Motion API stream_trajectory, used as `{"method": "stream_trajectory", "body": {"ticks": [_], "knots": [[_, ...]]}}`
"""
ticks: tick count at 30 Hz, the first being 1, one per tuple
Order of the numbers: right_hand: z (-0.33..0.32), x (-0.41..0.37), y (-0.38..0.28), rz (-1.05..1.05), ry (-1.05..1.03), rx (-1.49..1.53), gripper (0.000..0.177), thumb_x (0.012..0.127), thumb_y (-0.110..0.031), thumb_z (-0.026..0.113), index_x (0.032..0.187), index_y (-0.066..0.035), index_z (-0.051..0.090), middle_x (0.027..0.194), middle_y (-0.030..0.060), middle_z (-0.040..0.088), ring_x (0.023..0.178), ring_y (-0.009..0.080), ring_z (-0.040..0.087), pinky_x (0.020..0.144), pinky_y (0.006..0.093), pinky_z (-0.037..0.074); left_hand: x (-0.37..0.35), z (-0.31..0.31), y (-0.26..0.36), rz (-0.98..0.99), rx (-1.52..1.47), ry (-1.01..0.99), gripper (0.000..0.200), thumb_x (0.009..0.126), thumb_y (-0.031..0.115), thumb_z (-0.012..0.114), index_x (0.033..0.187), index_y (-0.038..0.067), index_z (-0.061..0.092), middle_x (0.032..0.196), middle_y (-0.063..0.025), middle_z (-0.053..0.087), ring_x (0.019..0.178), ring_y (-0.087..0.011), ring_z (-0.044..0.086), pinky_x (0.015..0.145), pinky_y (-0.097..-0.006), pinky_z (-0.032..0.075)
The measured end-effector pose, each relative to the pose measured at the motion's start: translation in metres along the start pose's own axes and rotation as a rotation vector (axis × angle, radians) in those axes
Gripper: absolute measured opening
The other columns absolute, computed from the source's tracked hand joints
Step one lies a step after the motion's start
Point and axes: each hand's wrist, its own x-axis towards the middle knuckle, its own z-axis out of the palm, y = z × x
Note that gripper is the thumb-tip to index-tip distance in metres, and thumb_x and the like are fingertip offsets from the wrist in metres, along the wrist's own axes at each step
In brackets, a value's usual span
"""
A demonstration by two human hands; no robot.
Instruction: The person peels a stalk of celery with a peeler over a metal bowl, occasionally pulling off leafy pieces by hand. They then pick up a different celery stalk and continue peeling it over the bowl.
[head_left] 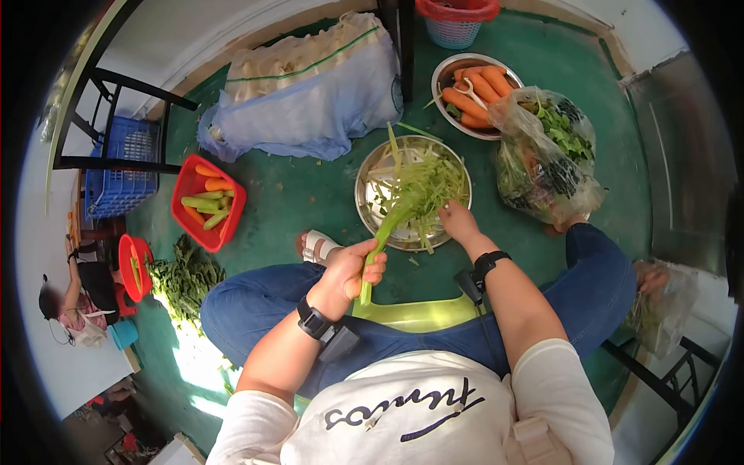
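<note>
My left hand [353, 269] is wrapped round the lower end of a long green stalk [389, 225], which slants up over a round metal bowl [368, 208]. Thin green peelings and shreds [432, 180] fill much of the bowl. At the bowl's right side, my right hand [457, 220] is closed over the shreds, its fingers pinched together; what they hold is too small to make out. Up and to the right, a second metal bowl [439, 76] holds several carrots [467, 107] with a white peeler [470, 91] lying on them.
A red basin [242, 198] holds carrots and peeled stalks. Behind stands a large bag [310, 101]. Leafy greens in a clear bag [546, 155] sit at right, and loose greens [186, 279] at left. A blue crate [128, 159] and another person [77, 302] are far left.
</note>
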Motion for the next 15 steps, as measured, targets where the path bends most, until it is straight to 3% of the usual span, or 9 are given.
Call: {"method": "stream_trajectory", "body": {"ticks": [2, 4, 5, 6, 7, 10, 15], "knots": [[0.005, -0.002, -0.016, -0.088, 0.035, -0.008, 0.036, 0.080, -0.030, 0.052, 0.091, 0.004, 0.050, 0.085, 0.0198, 0.059, 0.076, 0.0345, 0.056, 0.066, 0.0409, 0.044, -0.001, 0.006, -0.004, 0.084, 0.063, 0.045, 0.012, 0.089, 0.020, 0.039, 0.096, 0.010, 0.040, 0.065, -0.0049, 0.043, 0.043, -0.0107, 0.034, 0.034, -0.0199, 0.029], [0.019, 0.000, -0.022, -0.111, -0.073, 0.427, 0.039, 0.079, -0.035, 0.055, 0.086, 0.003, 0.050, 0.075, 0.0144, 0.060, 0.057, 0.0229, 0.053, 0.052, 0.0331, 0.042, 0.001, 0.010, -0.008, 0.167, 0.128, 0.093, 0.013, 0.089, 0.018, 0.040, 0.098, 0.010, 0.040, 0.065, -0.0048, 0.043, 0.043, -0.0111, 0.035, 0.034, -0.0197, 0.029], [0.018, -0.005, -0.033, -0.112, -0.080, 0.425, 0.039, 0.079, -0.035, 0.055, 0.086, 0.003, 0.050, 0.075, 0.0144, 0.060, 0.057, 0.0229, 0.053, 0.052, 0.0331, 0.042, 0.003, 0.010, -0.010, 0.209, 0.236, 0.027, 0.021, 0.088, 0.015, 0.042, 0.108, 0.009, 0.038, 0.066, -0.0046, 0.044, 0.045, -0.0111, 0.038, 0.036, -0.0201, 0.033], [0.010, -0.014, -0.049, -0.022, -0.208, 0.706, 0.040, 0.080, -0.038, 0.055, 0.087, 0.001, 0.050, 0.073, 0.0097, 0.057, 0.053, 0.0151, 0.048, 0.048, 0.0278, 0.038, 0.005, 0.010, -0.011, 0.252, 0.345, -0.039, 0.032, 0.087, 0.012, 0.045, 0.117, 0.009, 0.036, 0.067, -0.0044, 0.045, 0.046, -0.0111, 0.041, 0.038, -0.0205, 0.036], [0.003, -0.020, -0.061, 0.073, -0.336, 0.983, 0.040, 0.080, -0.041, 0.054, 0.087, -0.001, 0.050, 0.070, 0.0050, 0.055, 0.049, 0.0073, 0.043, 0.044, 0.0225, 0.035, 0.010, 0.007, -0.013, 0.257, 0.339, -0.037, 0.032, 0.087, 0.012, 0.045, 0.117, 0.009, 0.036, 0.067, -0.0044, 0.045, 0.046, -0.0111, 0.041, 0.038, -0.0205, 0.036], [-0.003, -0.021, -0.073, 0.157, -0.211, 1.125, 0.036, 0.079, -0.039, 0.058, 0.083, -0.004, 0.050, 0.066, 0.0017, 0.051, 0.045, 0.0070, 0.038, 0.042, 0.0209, 0.032, 0.026, -0.012, -0.011, 0.318, 0.609, -0.086, 0.069, 0.080, 0.001, 0.053, 0.135, 0.013, 0.014, 0.075, -0.0044, 0.052, 0.059, -0.0098, 0.051, 0.051, -0.0228, 0.048], [-0.005, -0.017, -0.063, 0.155, -0.198, 1.254, 0.029, 0.077, -0.031, 0.063, 0.081, -0.006, 0.049, 0.060, -0.0018, 0.045, 0.045, 0.0064, 0.037, 0.042, 0.0209, 0.032, 0.034, -0.012, -0.015, 0.434, 0.865, 0.015, 0.063, 0.080, 0.004, 0.055, 0.133, 0.008, 0.020, 0.078, -0.0041, 0.054, 0.063, -0.0097, 0.052, 0.055, -0.0212, 0.046]]}}
